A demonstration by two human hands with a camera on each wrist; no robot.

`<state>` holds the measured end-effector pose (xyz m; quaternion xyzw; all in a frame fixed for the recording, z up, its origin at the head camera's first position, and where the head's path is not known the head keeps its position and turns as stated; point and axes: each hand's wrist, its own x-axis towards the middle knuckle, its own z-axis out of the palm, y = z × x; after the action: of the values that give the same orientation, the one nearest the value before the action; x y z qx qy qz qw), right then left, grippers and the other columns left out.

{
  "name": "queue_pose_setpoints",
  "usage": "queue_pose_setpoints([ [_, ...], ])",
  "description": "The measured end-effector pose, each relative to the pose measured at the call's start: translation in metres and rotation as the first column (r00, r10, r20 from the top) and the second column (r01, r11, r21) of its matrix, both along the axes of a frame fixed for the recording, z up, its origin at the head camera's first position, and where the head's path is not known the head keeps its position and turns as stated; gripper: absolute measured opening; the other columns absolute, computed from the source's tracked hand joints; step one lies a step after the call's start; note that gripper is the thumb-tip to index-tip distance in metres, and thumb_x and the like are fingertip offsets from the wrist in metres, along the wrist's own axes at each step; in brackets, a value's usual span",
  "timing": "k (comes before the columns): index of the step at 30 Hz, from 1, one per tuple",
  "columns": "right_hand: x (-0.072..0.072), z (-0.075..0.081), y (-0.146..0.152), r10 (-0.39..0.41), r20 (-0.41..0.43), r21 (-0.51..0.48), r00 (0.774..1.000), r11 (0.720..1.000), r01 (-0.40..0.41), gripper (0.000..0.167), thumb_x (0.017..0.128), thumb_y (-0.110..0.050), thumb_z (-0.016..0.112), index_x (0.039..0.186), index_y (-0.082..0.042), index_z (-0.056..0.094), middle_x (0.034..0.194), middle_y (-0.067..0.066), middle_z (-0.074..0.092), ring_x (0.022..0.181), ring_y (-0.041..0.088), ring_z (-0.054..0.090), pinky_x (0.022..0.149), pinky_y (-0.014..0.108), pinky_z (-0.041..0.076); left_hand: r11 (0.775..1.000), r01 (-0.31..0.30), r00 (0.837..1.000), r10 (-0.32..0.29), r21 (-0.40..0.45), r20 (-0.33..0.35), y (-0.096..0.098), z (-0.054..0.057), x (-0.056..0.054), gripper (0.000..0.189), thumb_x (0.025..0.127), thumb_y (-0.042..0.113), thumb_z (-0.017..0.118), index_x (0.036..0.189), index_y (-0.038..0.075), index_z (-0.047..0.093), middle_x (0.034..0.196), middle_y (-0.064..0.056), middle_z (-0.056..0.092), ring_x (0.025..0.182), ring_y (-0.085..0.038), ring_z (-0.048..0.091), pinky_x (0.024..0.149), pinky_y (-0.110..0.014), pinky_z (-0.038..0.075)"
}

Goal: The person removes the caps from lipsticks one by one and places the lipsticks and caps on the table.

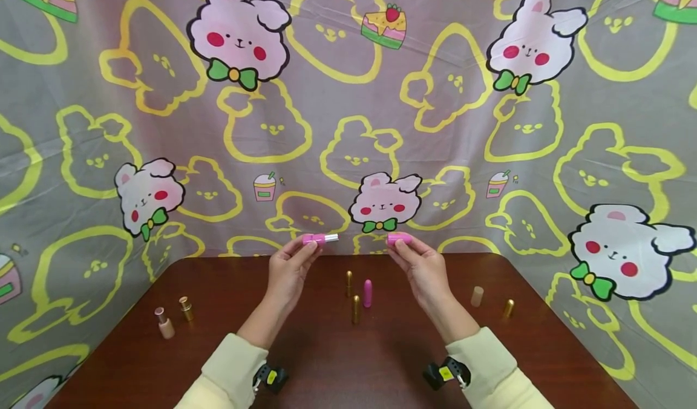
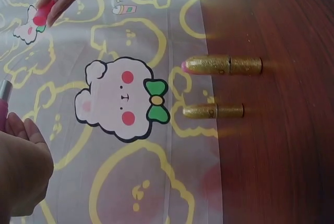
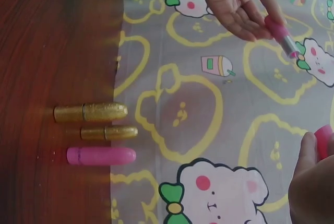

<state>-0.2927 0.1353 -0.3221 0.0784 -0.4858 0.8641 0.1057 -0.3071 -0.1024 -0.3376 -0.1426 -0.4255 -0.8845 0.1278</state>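
My left hand [image 1: 288, 270] pinches the pink body of a lipstick [image 1: 329, 238] between thumb and fingers, its silver tube pointing right. Opposite, my right hand [image 1: 427, 273] pinches a pink lipstick cap [image 1: 399, 238]. The two pieces are held apart above the table's far edge, a gap between them. In the right wrist view, the lipstick's silver end [image 3: 288, 48] shows uncovered. Below the hands stand two gold lipsticks [image 1: 349, 283] and a closed pink lipstick [image 1: 367, 293], all upright; in the left wrist view the pink one is mostly hidden behind a gold one.
On the left of the brown table [image 1: 327, 366] stand a pale pink lipstick [image 1: 166, 327] and a gold lipstick base [image 1: 186, 308]. A beige cap [image 1: 477, 296] and a gold cap [image 1: 509, 308] stand on the right. A patterned curtain [image 1: 327, 173] hangs behind the table.
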Motion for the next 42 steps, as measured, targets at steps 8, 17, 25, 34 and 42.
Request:
queue_pose_setpoints([
  [8,0.003,-0.003,0.018,-0.026,0.007,0.11,1.0,0.994,0.025,0.023,0.089,0.0,0.067,0.111,0.005,0.067,0.1,0.007,0.071,0.102,0.026,0.066,0.092,0.04,0.048,1.0,0.001,1.0,-0.001,-0.02,0.009,-0.019,-0.004,0.002,0.023,0.091,-0.011,0.058,0.085,0.008,0.072,0.088,-0.008,0.07,0.083,-0.018,0.07,0.084,-0.035,0.054],
  [17,0.006,-0.011,0.037,-0.078,0.012,0.198,0.997,0.977,0.074,0.019,0.089,0.001,0.067,0.109,0.0,0.068,0.096,0.004,0.071,0.094,0.019,0.069,0.091,0.04,0.049,0.999,0.002,1.0,-0.001,-0.034,0.029,-0.041,-0.011,0.004,0.017,0.091,-0.008,0.06,0.087,0.006,0.067,0.09,-0.008,0.07,0.084,-0.018,0.069,0.088,-0.037,0.052],
  [25,0.009,-0.016,0.054,-0.106,0.032,0.261,0.994,0.961,0.094,0.027,0.089,-0.003,0.069,0.114,0.005,0.065,0.095,0.002,0.071,0.092,0.017,0.07,0.087,0.034,0.052,0.997,-0.024,1.0,0.025,-0.073,0.009,-0.056,-0.017,0.006,0.02,0.091,-0.01,0.057,0.084,0.006,0.066,0.089,-0.006,0.07,0.085,-0.016,0.069,0.085,-0.034,0.054],
  [34,0.013,-0.022,0.075,-0.133,0.013,0.361,0.991,0.925,0.12,0.037,0.088,-0.01,0.072,0.119,0.007,0.062,0.097,0.0,0.071,0.094,0.018,0.069,0.086,0.032,0.052,0.993,-0.049,0.998,0.052,-0.107,0.022,-0.069,-0.022,0.008,0.017,0.092,-0.01,0.056,0.095,0.002,0.068,0.09,-0.007,0.071,0.083,-0.016,0.069,0.084,-0.034,0.054],
  [42,0.016,-0.026,0.094,-0.169,0.033,0.447,0.985,0.884,0.137,0.05,0.087,-0.014,0.073,0.125,0.014,0.055,0.092,-0.003,0.073,0.09,0.012,0.07,0.083,0.027,0.053,0.984,-0.078,0.995,0.086,-0.162,0.044,-0.082,-0.025,0.011,0.021,0.092,-0.007,0.059,0.105,0.003,0.072,0.095,-0.005,0.071,0.084,-0.016,0.069,0.085,-0.034,0.053],
])
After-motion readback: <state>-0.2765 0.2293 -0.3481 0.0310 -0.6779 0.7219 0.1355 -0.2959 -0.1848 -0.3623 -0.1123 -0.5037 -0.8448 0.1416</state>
